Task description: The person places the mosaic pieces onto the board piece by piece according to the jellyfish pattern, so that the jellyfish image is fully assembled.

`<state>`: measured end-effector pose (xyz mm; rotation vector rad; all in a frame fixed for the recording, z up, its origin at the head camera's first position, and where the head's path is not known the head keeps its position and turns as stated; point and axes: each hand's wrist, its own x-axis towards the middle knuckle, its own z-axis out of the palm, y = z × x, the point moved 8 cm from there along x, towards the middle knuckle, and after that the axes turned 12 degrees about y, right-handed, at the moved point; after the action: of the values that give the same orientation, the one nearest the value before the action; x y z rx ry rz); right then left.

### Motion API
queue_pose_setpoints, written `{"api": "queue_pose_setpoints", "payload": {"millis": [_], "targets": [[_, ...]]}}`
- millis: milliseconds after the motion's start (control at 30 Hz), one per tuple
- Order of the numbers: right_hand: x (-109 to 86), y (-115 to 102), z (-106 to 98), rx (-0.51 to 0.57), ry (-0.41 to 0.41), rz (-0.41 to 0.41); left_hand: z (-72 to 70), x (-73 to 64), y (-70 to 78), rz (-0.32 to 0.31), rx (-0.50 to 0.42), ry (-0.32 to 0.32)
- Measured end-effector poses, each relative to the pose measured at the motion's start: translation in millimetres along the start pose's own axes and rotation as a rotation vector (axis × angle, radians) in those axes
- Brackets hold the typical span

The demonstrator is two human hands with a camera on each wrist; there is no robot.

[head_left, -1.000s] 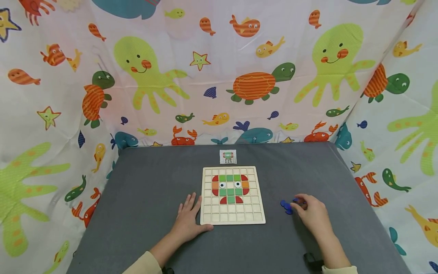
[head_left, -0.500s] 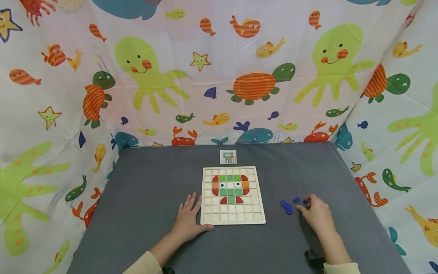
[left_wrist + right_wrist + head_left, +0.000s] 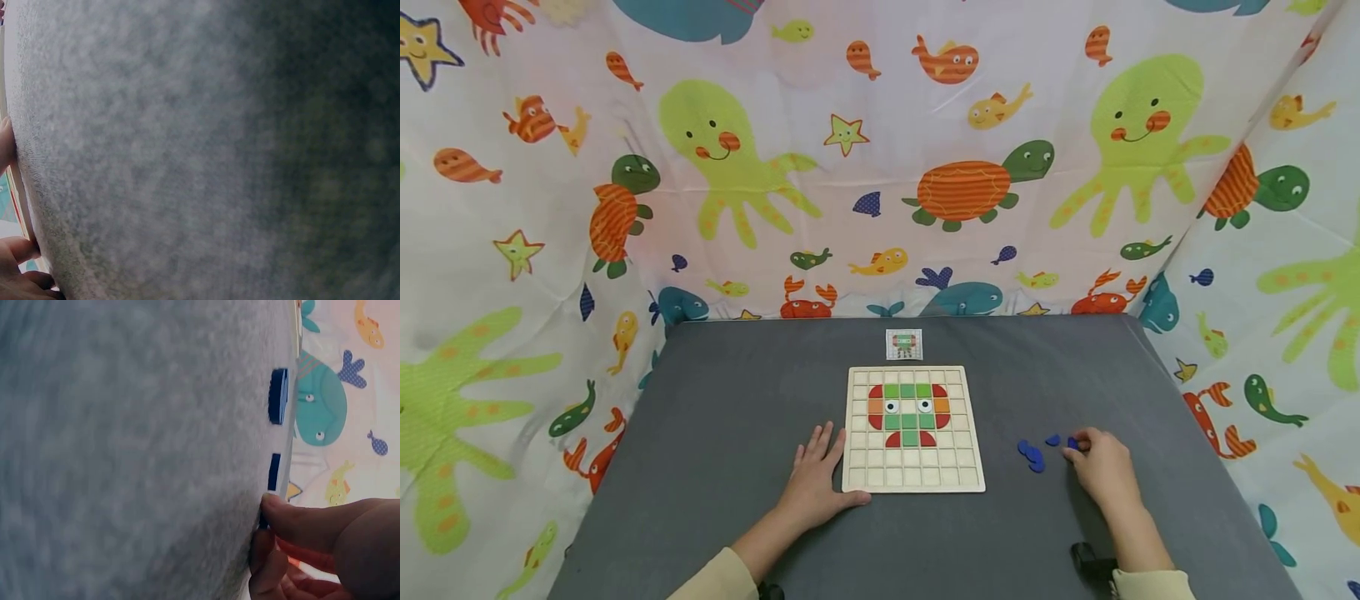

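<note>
A wooden grid board (image 3: 880,480) lies mid-table, with red, green and orange pieces (image 3: 909,421) and two eye pieces set in its squares. At the board's lower left corner rests my left hand (image 3: 812,492), fingers spread along the left edge and thumb at the front edge. To the right of the board, my right hand (image 3: 1103,467) pinches a small blue piece (image 3: 264,520) between thumb and finger at the table surface. Beside it lies a loose blue piece (image 3: 1052,440), and farther left several blue pieces (image 3: 1035,456) sit close together, some overlapping.
A small picture card (image 3: 904,344) lies behind the board, showing a figure in similar colours. The grey cloth-covered table (image 3: 760,375) reaches back to a curtain (image 3: 880,83) printed with sea animals. A black strap (image 3: 1092,563) is at the right wrist.
My right hand has left one blue piece lying on the table and shifted right to another, which it now pinches. The left hand stays at the board; the head view shifts slightly.
</note>
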<state>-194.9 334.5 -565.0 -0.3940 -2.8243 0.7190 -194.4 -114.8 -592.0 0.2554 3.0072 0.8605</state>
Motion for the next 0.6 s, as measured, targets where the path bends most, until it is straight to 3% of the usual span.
{"api": "queue_pose_setpoints", "payload": {"millis": [333, 600], "targets": [[-3.3, 4.4, -1.8, 0.034, -0.028, -0.055, 0.1, 0.6, -1.0, -0.002, -0.007, 0.003], [-8.2, -16.0, -12.8, 0.06, 0.047, -0.113, 1.3, 0.7, -0.5, 0.0, -0.004, -0.001]]}}
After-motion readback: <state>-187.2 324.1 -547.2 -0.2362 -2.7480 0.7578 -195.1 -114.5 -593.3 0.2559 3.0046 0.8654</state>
